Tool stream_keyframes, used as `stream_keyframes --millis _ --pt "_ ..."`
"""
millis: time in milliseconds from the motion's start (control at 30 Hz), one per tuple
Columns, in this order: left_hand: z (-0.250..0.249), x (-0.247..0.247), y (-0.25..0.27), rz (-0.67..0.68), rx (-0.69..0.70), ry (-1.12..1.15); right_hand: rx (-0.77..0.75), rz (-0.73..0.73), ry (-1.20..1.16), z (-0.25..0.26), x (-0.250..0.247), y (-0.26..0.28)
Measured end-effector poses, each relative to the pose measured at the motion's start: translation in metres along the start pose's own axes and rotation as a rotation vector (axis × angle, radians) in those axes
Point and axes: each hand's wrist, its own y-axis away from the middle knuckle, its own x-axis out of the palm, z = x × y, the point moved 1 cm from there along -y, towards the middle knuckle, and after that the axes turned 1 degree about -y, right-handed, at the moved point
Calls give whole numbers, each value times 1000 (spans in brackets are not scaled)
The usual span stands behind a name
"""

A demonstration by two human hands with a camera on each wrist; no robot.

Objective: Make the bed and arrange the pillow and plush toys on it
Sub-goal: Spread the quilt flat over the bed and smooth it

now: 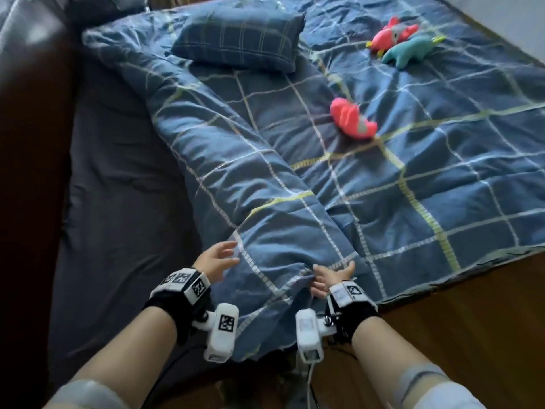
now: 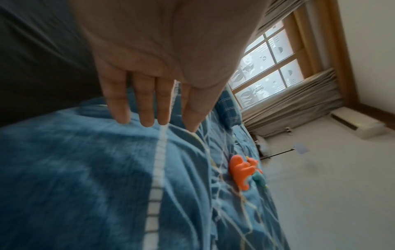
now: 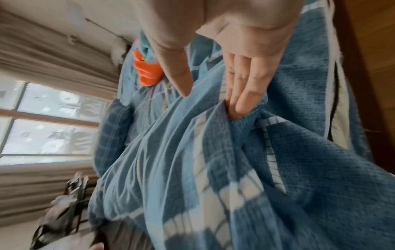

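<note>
A blue checked duvet (image 1: 383, 187) covers the bed, with its left side folded back in a thick roll. My left hand (image 1: 219, 261) is open, its straight fingertips (image 2: 147, 121) touching the roll's near end. My right hand (image 1: 330, 277) holds the duvet (image 3: 213, 152) near the foot edge, fingers (image 3: 237, 101) dug into a bunched fold and thumb on top. The matching pillow (image 1: 239, 39) lies at the head. A pink plush (image 1: 351, 118) sits mid-bed. Another pink plush (image 1: 392, 32) and a teal plush (image 1: 410, 51) lie together at the far right.
A bare dark grey sheet (image 1: 118, 172) shows on the bed's left half. A dark headboard or wall (image 1: 29, 113) runs along the left. Wooden floor (image 1: 472, 320) lies to the right of the bed's foot. A curtained window (image 2: 273, 67) is beyond the pillow.
</note>
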Motion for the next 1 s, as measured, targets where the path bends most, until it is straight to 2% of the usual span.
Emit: stream_keyframes --millis 67,133,233,333,400,467,567,700,767,833,933,1000 --pt "10 13 2 30 -11 1 47 -80 31 -1 -4 -15" --pt "17 31 -1 55 -13 -10 38 -170 163 -1 -12 -30" --pt "34 56 -7 74 -31 -89 101 -215 257 3 -27 -47" --pt "57 64 -14 81 -27 -115 176 -128 320 3 -37 -87" --pt "68 62 -15 90 -35 -78 193 -77 359 -22 -55 -160" --pt "73 56 -15 109 -55 -31 178 16 302 -27 -59 -177" --pt "66 47 -12 130 -103 59 258 209 157 15 -30 -87" --pt "41 19 -5 83 -112 182 224 443 -51 36 -11 -40" --pt "23 -1 3 60 -77 264 183 546 -1 43 6 -12" --pt "6 -23 14 56 -6 302 104 650 113 46 29 20" --pt "-15 -56 34 61 84 372 -137 631 224 36 71 62" --pt "-24 -78 52 44 104 342 -291 640 401 20 101 94"
